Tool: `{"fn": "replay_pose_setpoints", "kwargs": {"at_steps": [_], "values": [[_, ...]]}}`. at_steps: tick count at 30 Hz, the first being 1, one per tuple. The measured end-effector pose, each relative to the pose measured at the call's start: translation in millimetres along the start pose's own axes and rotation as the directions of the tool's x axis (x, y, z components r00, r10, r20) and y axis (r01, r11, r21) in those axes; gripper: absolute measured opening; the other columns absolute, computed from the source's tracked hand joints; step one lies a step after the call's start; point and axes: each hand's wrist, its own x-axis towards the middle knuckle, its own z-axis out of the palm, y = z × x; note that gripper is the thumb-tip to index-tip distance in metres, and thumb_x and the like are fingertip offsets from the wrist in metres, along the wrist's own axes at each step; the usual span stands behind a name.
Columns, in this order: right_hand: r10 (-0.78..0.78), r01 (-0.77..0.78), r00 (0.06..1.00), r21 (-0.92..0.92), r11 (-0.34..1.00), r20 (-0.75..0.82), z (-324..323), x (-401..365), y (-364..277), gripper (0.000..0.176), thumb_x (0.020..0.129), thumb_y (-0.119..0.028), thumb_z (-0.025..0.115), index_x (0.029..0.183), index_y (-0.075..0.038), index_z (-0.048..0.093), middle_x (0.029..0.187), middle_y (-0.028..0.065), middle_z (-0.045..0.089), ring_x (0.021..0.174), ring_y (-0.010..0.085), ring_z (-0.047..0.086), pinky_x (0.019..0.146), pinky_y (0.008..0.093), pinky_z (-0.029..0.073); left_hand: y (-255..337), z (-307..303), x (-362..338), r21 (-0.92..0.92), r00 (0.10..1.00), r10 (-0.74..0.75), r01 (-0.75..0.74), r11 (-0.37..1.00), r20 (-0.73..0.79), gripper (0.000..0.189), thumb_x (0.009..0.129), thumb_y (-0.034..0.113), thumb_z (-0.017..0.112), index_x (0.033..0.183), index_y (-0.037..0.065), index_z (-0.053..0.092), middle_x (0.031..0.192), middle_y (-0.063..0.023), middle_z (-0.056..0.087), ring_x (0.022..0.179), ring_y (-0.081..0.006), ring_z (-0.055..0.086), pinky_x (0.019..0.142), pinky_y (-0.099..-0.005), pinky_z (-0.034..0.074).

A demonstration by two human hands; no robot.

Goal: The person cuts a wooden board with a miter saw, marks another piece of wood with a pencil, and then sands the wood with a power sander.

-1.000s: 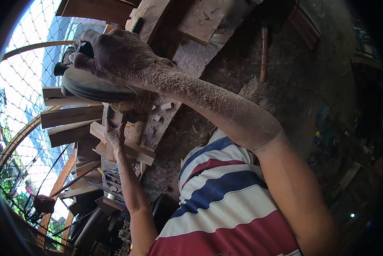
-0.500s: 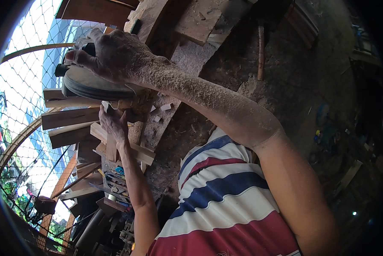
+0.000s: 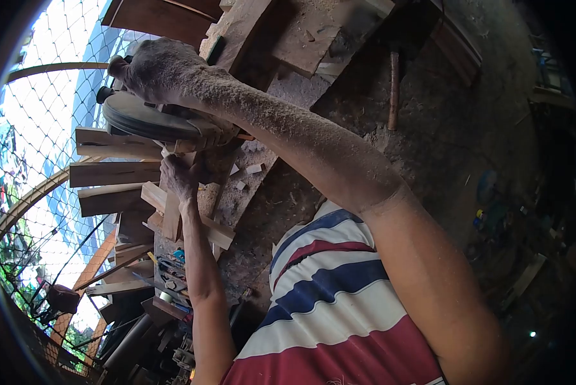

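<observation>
My right hand (image 3: 163, 67), its wrist and forearm coated in sawdust, is closed around the dark handle of a miter saw (image 3: 148, 117). The saw's rounded guard hangs just below this hand. My left hand (image 3: 180, 176) is beneath the guard, its fingers bent at a pale piece of wood (image 3: 167, 153) close under the saw. Its fingertips are partly hidden, and the blade's edge cannot be made out. By the left wrist lie some light wood offcuts (image 3: 171, 215).
Several planks (image 3: 115, 174) stick out at the left before a wire mesh (image 3: 50, 128). Small wood blocks (image 3: 254, 168) lie on the dusty bench (image 3: 243, 192). A hammer (image 3: 394, 90) lies to the right. Hand tools (image 3: 169, 269) crowd the lower left.
The whole view has shifted slightly, with planks and saw appearing higher and further right. My right hand has turned a little over the handle. My left hand stays under the saw.
</observation>
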Motion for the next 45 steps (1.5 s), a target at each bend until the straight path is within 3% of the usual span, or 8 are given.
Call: {"fn": "replay_pose_setpoints", "kwargs": {"at_steps": [3, 7, 10, 13, 17, 26, 28, 45], "values": [[-0.124, 0.116, 0.983, -0.068, 0.991, -0.137, 15.7, 1.9, 23.5, 0.072, 0.115, -0.063, 0.039, 0.117, -0.002, 0.077, 0.096, 0.0214, 0.079, 0.103, 0.0407, 0.08, 0.101, 0.0559, 0.061, -3.7, 2.4, -1.4, -0.008, 1.0, -0.001, 0.001, 1.0, -0.004, 0.079, 0.069, 0.063, 0.096, 0.107, 0.004, 0.06, 0.103, -0.0175, 0.064, 0.104, -0.0444, 0.064, 0.088, -0.0578, 0.049], [-0.145, 0.144, 0.955, -0.023, 0.989, -0.258, 30.0, -1.1, 46.6, 0.072, 0.116, -0.063, 0.035, 0.117, -0.004, 0.076, 0.093, 0.0216, 0.078, 0.092, 0.042, 0.081, 0.093, 0.0574, 0.063, -8.0, 4.6, -1.3, 0.021, 0.998, -0.03, 0.029, 0.999, 0.048, 0.083, 0.066, 0.063, 0.097, 0.111, 0.003, 0.061, 0.107, -0.0182, 0.065, 0.107, -0.0448, 0.064, 0.09, -0.0578, 0.049], [-0.099, 0.1, 0.974, -0.006, 0.995, -0.203, 22.0, -13.1, 46.3, 0.073, 0.115, -0.066, 0.035, 0.117, -0.005, 0.075, 0.092, 0.0226, 0.078, 0.089, 0.0411, 0.081, 0.09, 0.0569, 0.064, -16.5, 9.9, -1.9, 0.033, 0.996, -0.034, 0.031, 0.999, 0.081, 0.086, 0.064, 0.062, 0.097, 0.114, 0.002, 0.061, 0.109, -0.0188, 0.065, 0.11, -0.0453, 0.064, 0.091, -0.058, 0.049], [-0.035, 0.056, 0.987, 0.13, 0.99, -0.154, 13.0, -23.4, 42.5, 0.075, 0.11, -0.067, 0.043, 0.132, -0.003, 0.076, 0.114, 0.0249, 0.081, 0.109, 0.041, 0.081, 0.102, 0.0552, 0.063, -17.7, 11.1, -3.0, 0.026, 0.999, -0.012, 0.011, 1.0, 0.038, 0.087, 0.063, 0.061, 0.097, 0.116, 0.002, 0.061, 0.111, -0.0189, 0.065, 0.111, -0.0458, 0.063, 0.092, -0.0584, 0.049], [-0.147, 0.157, 0.962, 0.027, 0.987, -0.23, 24.8, -13.1, 53.8, 0.074, 0.11, -0.068, 0.045, 0.131, -0.004, 0.076, 0.111, 0.0226, 0.082, 0.109, 0.0403, 0.081, 0.103, 0.0547, 0.063, -19.4, 12.6, -3.6, 0.039, 0.998, -0.029, 0.026, 0.999, 0.054, 0.088, 0.062, 0.059, 0.097, 0.119, 0.002, 0.061, 0.112, -0.0188, 0.065, 0.112, -0.0455, 0.063, 0.092, -0.0585, 0.05], [-0.141, 0.146, 0.97, 0.011, 0.989, -0.198, 25.0, -14.8, 56.5, 0.072, 0.109, -0.067, 0.048, 0.135, -0.005, 0.075, 0.115, 0.0192, 0.083, 0.11, 0.0392, 0.081, 0.105, 0.0539, 0.062, -12.7, 6.9, -2.5, 0.038, 0.998, -0.026, 0.024, 0.999, 0.052, 0.086, 0.062, 0.056, 0.098, 0.119, 0.004, 0.061, 0.112, -0.0169, 0.065, 0.112, -0.0441, 0.064, 0.091, -0.0576, 0.051], [-0.047, 0.057, 0.989, 0.064, 0.996, -0.14, 17.9, -19.9, 52.3, 0.07, 0.109, -0.065, 0.049, 0.136, -0.006, 0.074, 0.115, 0.0194, 0.083, 0.11, 0.0393, 0.081, 0.105, 0.0539, 0.062, -10.0, 5.2, -2.6, 0.029, 0.998, -0.023, 0.021, 0.999, 0.052, 0.085, 0.062, 0.055, 0.098, 0.119, 0.004, 0.062, 0.111, -0.0165, 0.065, 0.112, -0.0439, 0.064, 0.091, -0.0575, 0.051], [-0.149, 0.164, 0.973, 0.072, 0.984, -0.176, 21.6, -21.5, 64.3, 0.07, 0.106, -0.064, 0.049, 0.136, -0.006, 0.074, 0.114, 0.0223, 0.082, 0.111, 0.0417, 0.08, 0.105, 0.0545, 0.062, -5.6, 4.9, -2.9, 0.03, 1.0, 0.01, -0.01, 0.999, 0.004, 0.072, 0.069, 0.052, 0.095, 0.11, 0.004, 0.061, 0.104, -0.0161, 0.063, 0.106, -0.0426, 0.064, 0.089, -0.0562, 0.05]]}}
